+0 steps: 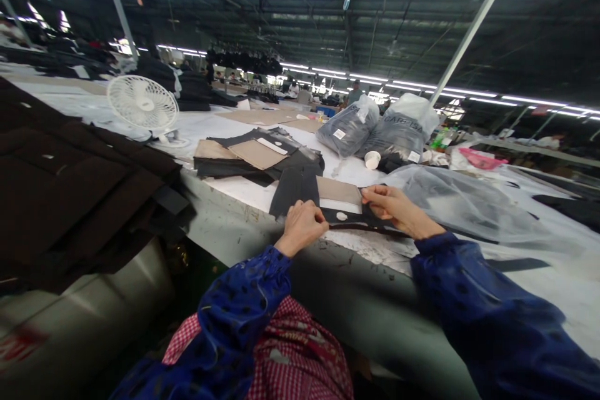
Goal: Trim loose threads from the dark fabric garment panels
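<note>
A dark fabric piece [295,187] lies at the table's front edge, with a beige panel [338,190] and a white strip on it. My left hand [305,224] is closed at the near edge of this fabric, fingertips pinched on it. At the panel's right end, my right hand [392,205] pinches the fabric by its corner. A small white label [342,216] lies on the dark cloth between my hands. Just behind is a stack of similar dark pieces [262,178], topped by another beige panel [259,154].
A white fan [143,103] stands at the left behind a big pile of dark brown fabric [70,187]. Filled plastic bags [349,128], a white cup [372,160] and clear plastic sheeting [469,200] are on the table to the right. People work far back.
</note>
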The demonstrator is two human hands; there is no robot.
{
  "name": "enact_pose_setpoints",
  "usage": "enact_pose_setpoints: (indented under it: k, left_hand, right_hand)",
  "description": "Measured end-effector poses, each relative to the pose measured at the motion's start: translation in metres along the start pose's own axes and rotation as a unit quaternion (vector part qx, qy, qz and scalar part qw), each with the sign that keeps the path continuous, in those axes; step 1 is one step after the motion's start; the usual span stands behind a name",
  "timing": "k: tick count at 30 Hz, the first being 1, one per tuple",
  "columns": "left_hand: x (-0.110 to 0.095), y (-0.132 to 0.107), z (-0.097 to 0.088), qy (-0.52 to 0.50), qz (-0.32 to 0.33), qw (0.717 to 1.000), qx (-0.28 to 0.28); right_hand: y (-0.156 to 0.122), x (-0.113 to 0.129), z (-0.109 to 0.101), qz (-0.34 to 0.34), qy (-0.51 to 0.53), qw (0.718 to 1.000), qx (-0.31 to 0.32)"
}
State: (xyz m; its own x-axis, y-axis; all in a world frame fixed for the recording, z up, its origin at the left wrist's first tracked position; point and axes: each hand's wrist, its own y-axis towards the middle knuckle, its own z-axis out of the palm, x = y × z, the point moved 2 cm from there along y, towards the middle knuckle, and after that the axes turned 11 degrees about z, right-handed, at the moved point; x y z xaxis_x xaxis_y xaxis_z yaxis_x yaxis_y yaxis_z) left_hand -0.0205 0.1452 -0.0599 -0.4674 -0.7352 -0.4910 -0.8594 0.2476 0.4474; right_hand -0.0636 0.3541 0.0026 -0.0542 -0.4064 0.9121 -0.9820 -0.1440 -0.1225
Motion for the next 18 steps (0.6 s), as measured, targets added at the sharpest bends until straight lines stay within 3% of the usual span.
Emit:
enact_pose_setpoints:
  k: [2,3,6,8,13,18]
  left_hand:
    - [-0.004,0.003,0.003,0.001,-0.004,1.0,0.002]
    - [-0.006,0.005,0.005,0.001,-0.007,1.0,0.004]
    - [-0.013,0.012,0.011,0.001,-0.013,1.0,0.011]
    - [-0.016,0.015,0.015,-0.003,-0.015,1.0,0.017]
    - [-0.016,0.015,0.016,-0.015,-0.018,1.0,0.02]
    - [-0.01,0.012,0.006,-0.045,0.015,0.998,0.05]
  right_hand:
    - [-0.001,0.006,0.003,-0.053,-0.037,0.997,-0.043]
    - [-0.001,0.007,0.007,-0.066,-0.073,0.995,-0.028]
    - [-0.004,0.002,0.024,-0.066,-0.198,0.972,0.106]
    - [-0.004,-0.007,0.032,-0.064,-0.232,0.959,0.151]
    - [0.004,-0.024,0.033,-0.071,-0.243,0.958,0.132]
    - [0.008,-0.023,0.034,-0.1,-0.314,0.941,0.077]
